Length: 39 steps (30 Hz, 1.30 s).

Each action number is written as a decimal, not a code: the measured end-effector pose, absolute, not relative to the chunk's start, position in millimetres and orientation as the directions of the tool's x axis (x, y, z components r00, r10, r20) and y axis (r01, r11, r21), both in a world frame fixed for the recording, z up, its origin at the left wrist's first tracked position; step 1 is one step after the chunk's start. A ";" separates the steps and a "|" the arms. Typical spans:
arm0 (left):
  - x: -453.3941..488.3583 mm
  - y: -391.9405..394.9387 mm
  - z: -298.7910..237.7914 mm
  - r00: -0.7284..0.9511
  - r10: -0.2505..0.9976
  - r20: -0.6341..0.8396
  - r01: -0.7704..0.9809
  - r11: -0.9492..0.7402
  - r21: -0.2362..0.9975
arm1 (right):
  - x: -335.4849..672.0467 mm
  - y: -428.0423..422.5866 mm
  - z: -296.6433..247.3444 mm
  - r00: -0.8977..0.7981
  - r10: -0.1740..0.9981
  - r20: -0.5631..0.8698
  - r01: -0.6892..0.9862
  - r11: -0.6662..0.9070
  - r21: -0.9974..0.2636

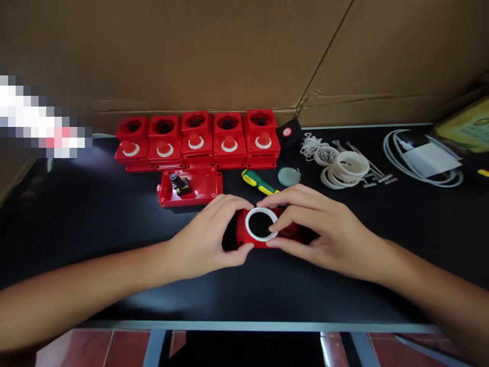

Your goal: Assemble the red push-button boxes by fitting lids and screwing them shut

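In front of me lies a red plastic housing cover (241,235) with a white ring (248,228) set over its round opening. My left hand (208,232) curls its thumb and fingers round the cover's left end. From the other side my right hand (321,227) pinches the white ring's right edge, and its palm hides much of the cover. Just behind, a red box base (202,187) carries a black switch part (180,184). A green and yellow screwdriver (260,182) lies beyond my right fingers, beside a round clear disc (289,176).
Several red boxes (229,133) with round knobs stand in a row at the back. To the right are stacked white rings (350,165), small metal parts (325,155), and a coiled white cable (393,158). A cardboard wall (198,56) closes off the black table (183,300).
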<state>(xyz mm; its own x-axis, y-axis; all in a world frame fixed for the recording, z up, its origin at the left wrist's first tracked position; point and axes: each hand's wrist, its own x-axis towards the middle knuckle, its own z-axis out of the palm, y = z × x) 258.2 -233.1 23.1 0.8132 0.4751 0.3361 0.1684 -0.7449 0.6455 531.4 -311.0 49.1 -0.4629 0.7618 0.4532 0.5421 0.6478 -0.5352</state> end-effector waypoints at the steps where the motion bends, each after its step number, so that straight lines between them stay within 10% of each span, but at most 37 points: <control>1: 258.1 -233.2 23.3 0.814 0.476 0.333 0.171 -0.745 0.645 | 531.6 -311.2 49.5 -0.465 0.761 0.452 0.543 0.649 -0.534; 39: 258.6 -233.2 19.8 0.831 0.448 0.331 0.167 -0.767 0.620 | 529.1 -320.2 53.4 -0.530 0.757 0.381 0.636 0.653 -0.412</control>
